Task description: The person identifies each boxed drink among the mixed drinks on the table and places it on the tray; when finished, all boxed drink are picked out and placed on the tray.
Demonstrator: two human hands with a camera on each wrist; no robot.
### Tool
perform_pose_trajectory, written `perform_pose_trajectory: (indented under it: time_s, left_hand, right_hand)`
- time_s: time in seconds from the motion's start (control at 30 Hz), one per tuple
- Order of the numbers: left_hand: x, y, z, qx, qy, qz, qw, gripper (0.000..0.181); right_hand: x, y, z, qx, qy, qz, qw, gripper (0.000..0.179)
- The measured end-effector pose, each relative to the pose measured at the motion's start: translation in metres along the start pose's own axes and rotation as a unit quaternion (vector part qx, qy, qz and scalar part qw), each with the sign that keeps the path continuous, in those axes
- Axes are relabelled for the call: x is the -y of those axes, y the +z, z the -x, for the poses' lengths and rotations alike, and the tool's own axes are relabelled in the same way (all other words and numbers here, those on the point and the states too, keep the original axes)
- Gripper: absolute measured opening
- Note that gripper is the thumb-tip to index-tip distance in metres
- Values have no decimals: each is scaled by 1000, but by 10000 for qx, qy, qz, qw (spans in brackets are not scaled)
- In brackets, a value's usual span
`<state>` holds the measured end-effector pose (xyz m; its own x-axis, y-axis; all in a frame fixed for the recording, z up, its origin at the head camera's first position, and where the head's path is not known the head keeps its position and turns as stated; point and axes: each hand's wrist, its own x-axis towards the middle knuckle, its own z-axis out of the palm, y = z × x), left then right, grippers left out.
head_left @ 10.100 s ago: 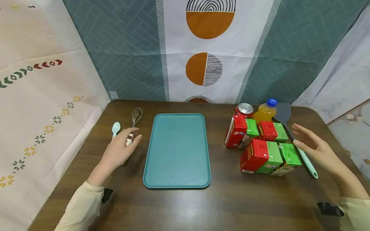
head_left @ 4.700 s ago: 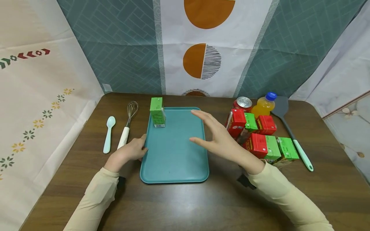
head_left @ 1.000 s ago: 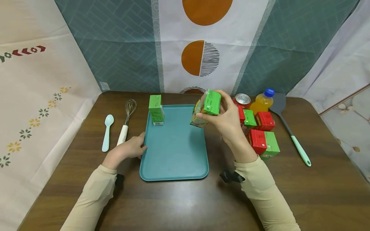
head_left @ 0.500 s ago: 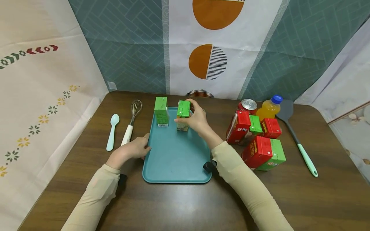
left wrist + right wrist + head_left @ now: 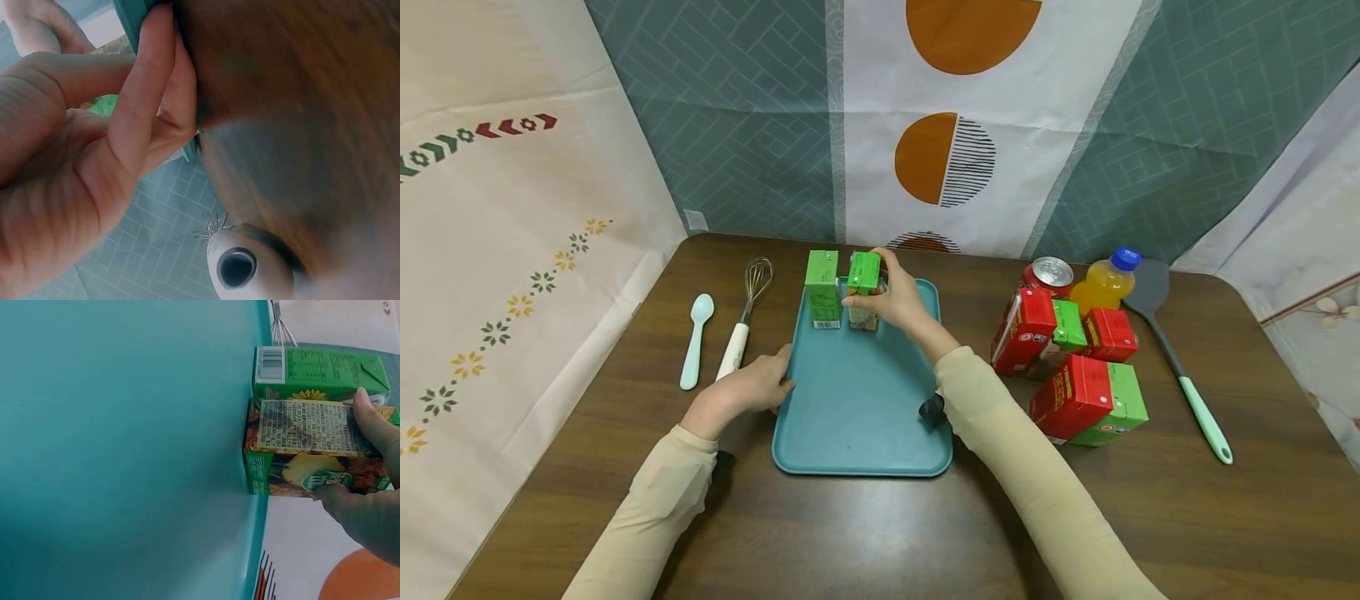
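Note:
My right hand [image 5: 898, 296] grips a green-topped juice carton [image 5: 312, 450] with a pineapple picture between thumb and fingers. The carton stands upright at the back left of the teal tray [image 5: 865, 417]. Close beside it on the left is a green juice carton [image 5: 823, 287], also upright on the tray. At the tray's left edge, my left hand [image 5: 748, 387] pinches the rim; in the left wrist view its fingers [image 5: 147, 81] close on that edge. The right wrist view shows the two cartons side by side, with hardly any gap.
Left of the tray lie a whisk [image 5: 737, 337] and a pale spoon [image 5: 695, 342]. On the right stand red juice cartons [image 5: 1071, 396], green cartons [image 5: 1120, 404], a soda can [image 5: 1051, 273] and an orange juice bottle [image 5: 1103, 283]. A spatula [image 5: 1195, 400] lies beyond them.
My left hand has moved from above the whisk to the tray's edge. A green carton now stands on the tray. My right hand has carried the pineapple carton left from the group to beside it.

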<state>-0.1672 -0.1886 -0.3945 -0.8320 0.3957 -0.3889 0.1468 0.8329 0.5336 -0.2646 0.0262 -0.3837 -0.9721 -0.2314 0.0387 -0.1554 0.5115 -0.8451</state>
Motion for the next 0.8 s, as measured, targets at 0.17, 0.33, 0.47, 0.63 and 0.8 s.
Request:
perform_pose_trajectory:
  time_s: [0.17,0.33,0.47,0.63,0.8]
  left_hand:
    - [-1,0,-3,52,-63,-53,10000,65]
    - [0,2,-4,90,-11,-63,9999,66]
    - [1,2,-2,99,-69,-69,9999,66]
    - [0,0,-1,92,-31,-28,9999,66]
    - [0,0,-3,134,-63,-35,9999,66]
  right_hand:
    - [0,-3,-3,127,138,-21,9998,88]
    - [1,-5,2,196,158,121,9996,96]
    - [9,-8,12,249,-173,414,9987,110]
    - [24,-20,37,102,-559,716,9958,112]
    - [33,-48,80,57,-1006,1171,9880,97]
